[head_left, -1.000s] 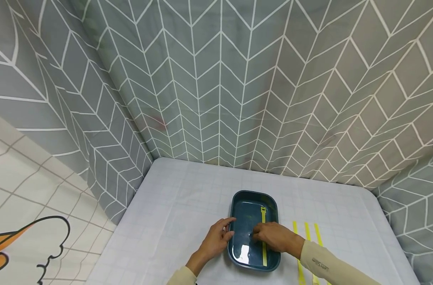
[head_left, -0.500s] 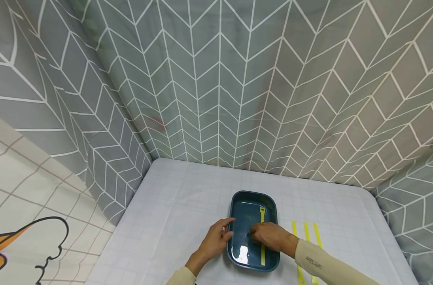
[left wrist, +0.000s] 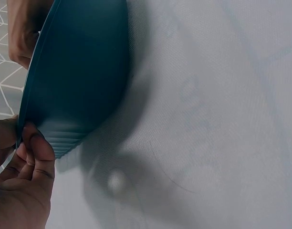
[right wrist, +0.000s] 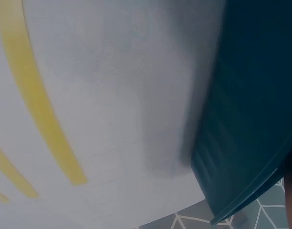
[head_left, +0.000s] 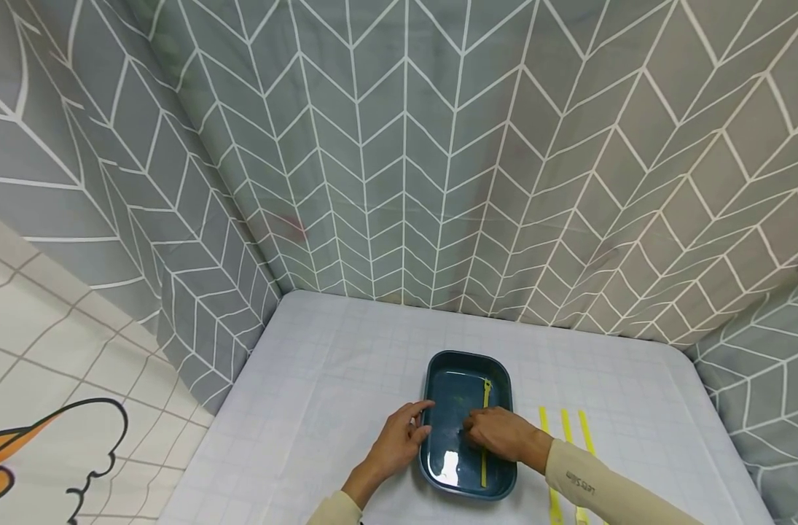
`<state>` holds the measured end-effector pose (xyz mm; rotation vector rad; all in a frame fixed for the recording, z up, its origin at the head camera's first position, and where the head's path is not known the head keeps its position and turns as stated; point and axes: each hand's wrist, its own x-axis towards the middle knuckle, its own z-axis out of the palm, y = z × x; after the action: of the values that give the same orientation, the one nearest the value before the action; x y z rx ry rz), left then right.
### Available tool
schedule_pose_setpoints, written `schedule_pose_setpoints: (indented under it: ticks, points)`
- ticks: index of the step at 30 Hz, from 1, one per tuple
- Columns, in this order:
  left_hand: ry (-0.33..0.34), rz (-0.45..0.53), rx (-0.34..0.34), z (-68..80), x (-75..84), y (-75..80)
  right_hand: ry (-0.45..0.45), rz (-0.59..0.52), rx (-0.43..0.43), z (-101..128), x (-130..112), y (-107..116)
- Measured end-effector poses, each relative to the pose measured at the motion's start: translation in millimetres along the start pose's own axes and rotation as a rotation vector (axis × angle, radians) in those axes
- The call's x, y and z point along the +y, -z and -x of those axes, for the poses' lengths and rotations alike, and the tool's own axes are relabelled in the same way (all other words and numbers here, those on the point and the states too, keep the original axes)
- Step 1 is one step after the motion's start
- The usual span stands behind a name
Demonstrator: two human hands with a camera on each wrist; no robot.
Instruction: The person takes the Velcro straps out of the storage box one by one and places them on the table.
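Gridded tablecloth (head_left: 320, 408) — teal tray (head_left: 452, 379) holds yellow strip (head_left: 484, 430).

Sleeve (head_left: 585, 487) text: small dark print near the right cuff, upside down, too small to read surely.
Tray, strips, cloth: no readable text.

A tabletop (head_left: 320, 408) covered in a pale grey cloth printed with a faint white grid carries everything here. A dark teal rounded-rectangular plastic tray (head_left: 467, 364) sits toward the near edge, roughly midway between left and right edges — its long side running from near edge to far edge. Three thin yellow plastic strips (head_left: 565, 426) lie directly on the cloth just right of the tray, parallel to one another — running off the near edge.
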<state>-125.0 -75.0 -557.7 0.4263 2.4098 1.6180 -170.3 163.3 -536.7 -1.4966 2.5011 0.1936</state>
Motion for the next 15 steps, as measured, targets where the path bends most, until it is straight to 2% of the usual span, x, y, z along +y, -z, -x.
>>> schedule_pose_setpoints:
  ticks: [5,11,15]
  points:
    - [0.001,-0.003,-0.001,-0.2,0.1,-0.5,0.008,-0.025,0.026,3.0,0.6,1.5]
    - [0.004,-0.01,-0.007,-0.1,-0.3,-0.2,0.024,-0.054,0.122,6.7,1.9,7.1]
    - [-0.024,0.001,-0.004,-0.1,0.3,0.6,0.033,-0.049,0.184,7.2,5.3,13.8]
